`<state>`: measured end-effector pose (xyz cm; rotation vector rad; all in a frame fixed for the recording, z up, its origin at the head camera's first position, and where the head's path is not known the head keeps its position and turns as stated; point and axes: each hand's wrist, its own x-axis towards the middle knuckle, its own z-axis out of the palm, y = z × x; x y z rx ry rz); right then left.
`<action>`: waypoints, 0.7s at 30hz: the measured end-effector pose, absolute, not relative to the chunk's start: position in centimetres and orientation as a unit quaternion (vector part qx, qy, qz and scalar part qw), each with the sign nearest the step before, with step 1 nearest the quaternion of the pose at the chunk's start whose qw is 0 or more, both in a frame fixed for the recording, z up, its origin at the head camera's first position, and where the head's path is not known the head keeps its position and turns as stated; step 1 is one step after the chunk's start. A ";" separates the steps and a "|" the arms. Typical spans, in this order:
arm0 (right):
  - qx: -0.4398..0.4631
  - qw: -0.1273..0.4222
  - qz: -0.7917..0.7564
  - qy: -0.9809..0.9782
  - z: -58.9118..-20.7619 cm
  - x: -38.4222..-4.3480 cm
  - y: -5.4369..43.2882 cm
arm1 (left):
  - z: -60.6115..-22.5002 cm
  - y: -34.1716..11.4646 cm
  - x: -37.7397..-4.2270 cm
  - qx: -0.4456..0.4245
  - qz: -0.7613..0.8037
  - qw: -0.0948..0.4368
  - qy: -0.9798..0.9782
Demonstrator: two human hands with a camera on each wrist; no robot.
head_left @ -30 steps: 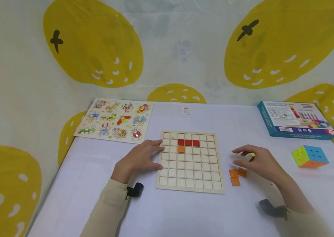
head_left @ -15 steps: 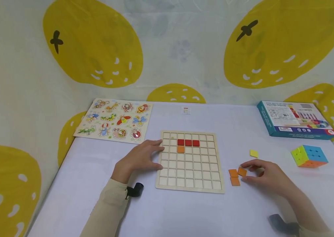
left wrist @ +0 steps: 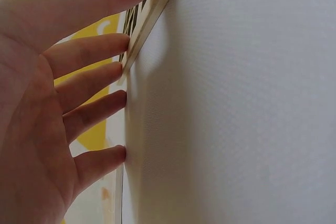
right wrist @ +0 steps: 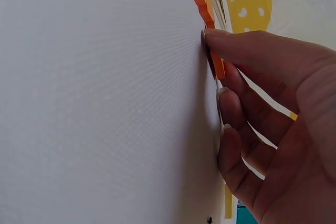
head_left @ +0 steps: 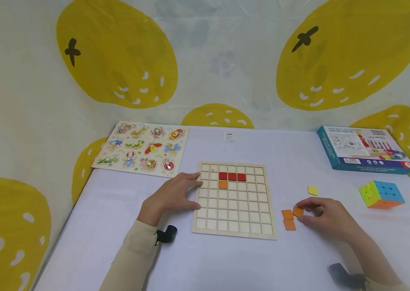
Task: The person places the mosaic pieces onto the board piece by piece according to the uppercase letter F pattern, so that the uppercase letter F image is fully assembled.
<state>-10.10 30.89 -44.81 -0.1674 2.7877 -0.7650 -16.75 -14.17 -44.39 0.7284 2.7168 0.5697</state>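
Note:
A wooden grid board lies on the table with three red tiles in a row and one orange tile under the leftmost red one. Along the board's left edge rests my left hand, fingers spread and fairly straight, fingertips and thumb at the rim. My right hand pinches a loose orange square tile between thumb and index finger, low at the table. In the right wrist view that tile stands tilted at the thumb tip. Beside it lie two more orange tiles.
A yellow tile lies beyond my right hand. Farther right are a puzzle cube and a teal game box. An insect puzzle board lies at the back left, and a small printed card at the back middle.
My right hand has moved down and slightly right from above the yellow tile, uncovering it, and has taken hold of an orange tile. My left hand has stayed at the board.

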 end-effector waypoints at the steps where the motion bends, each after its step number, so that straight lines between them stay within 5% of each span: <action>1: -0.054 0.125 -0.262 0.956 -44.8 -10.1 30.9 | -44.4 -14.2 -16.7 0.252 0.196 0.134 0.938; 21: -0.105 -0.012 -0.344 0.933 -42.6 -12.0 29.0 | -44.2 -14.1 -16.7 0.248 0.202 0.136 0.937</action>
